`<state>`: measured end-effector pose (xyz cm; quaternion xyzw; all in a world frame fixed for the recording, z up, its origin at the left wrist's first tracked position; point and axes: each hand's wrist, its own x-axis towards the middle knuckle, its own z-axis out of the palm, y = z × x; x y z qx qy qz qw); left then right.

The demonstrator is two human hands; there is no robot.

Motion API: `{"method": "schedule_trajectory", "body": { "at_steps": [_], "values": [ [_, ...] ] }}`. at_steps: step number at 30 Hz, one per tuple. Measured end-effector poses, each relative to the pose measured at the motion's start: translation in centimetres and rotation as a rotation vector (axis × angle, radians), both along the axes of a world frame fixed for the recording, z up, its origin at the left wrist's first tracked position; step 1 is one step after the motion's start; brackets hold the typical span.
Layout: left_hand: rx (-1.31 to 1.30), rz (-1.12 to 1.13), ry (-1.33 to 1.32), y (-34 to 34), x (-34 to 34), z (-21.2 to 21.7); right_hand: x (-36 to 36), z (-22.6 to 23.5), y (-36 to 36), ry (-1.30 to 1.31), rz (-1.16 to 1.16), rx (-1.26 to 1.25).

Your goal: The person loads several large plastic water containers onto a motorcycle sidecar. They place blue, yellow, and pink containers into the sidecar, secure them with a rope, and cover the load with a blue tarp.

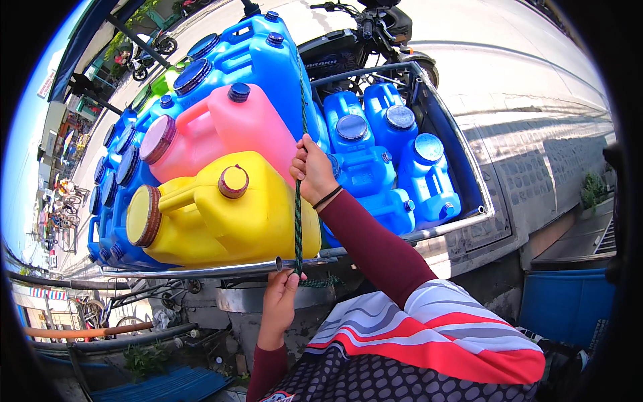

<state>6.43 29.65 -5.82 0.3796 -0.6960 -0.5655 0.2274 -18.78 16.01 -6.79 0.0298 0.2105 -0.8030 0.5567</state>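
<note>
A dark green and black rope [299, 224] runs down over the side of a load of plastic jugs. My right hand [313, 171] is closed around it in front of the jugs, a dark band at the wrist. Lower down, my left hand [278, 301] pinches the rope just under the metal rail [201, 271], thumb up. A loose stretch of rope trails to the right of that hand. Right behind the rope lies a yellow jug [251, 214] on its side, its round caps facing left and up. Above it is a pink jug [234, 127].
Blue jugs [268, 67] are stacked behind and to the left. More blue jugs [365, 171] sit at the right inside the metal-framed cargo bed [472, 174]. A black motorcycle [348, 47] is attached or parked beyond. At lower right stands a blue container [566, 308].
</note>
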Motion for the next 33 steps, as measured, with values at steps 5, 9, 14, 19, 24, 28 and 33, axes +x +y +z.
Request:
{"method": "schedule_trajectory", "body": {
  "at_steps": [5, 9, 14, 19, 24, 28, 33],
  "values": [
    [0.595, 0.152, 0.417, 0.6, 0.0, -1.0, -0.3, 0.5, 0.5, -0.086, -0.007, 0.074],
    [-0.107, 0.293, -0.024, 3.4, -1.2, 1.3, -0.3, 0.9, 1.6, -0.091, -0.011, 0.055],
    [-0.402, 0.158, -0.248, 4.1, 5.5, 4.0, 1.1, 0.9, 2.4, -0.032, 0.011, 0.07],
    [-0.621, 0.061, -0.318, 1.7, 7.7, 6.0, 1.3, 2.2, 3.1, 0.015, 0.073, 0.085],
    [-0.743, 0.013, -0.203, -3.5, 8.2, 3.9, 0.7, 2.2, 3.3, 0.136, 0.19, 0.036],
    [-0.958, 0.109, -0.123, -7.1, 7.0, 0.8, 1.3, 2.0, 8.1, 0.801, 0.209, 0.215],
    [-1.027, 0.468, 0.111, -6.7, 2.7, -3.4, 5.1, -1.7, 15.9, 1.231, 0.051, 0.022]
  ]
}}
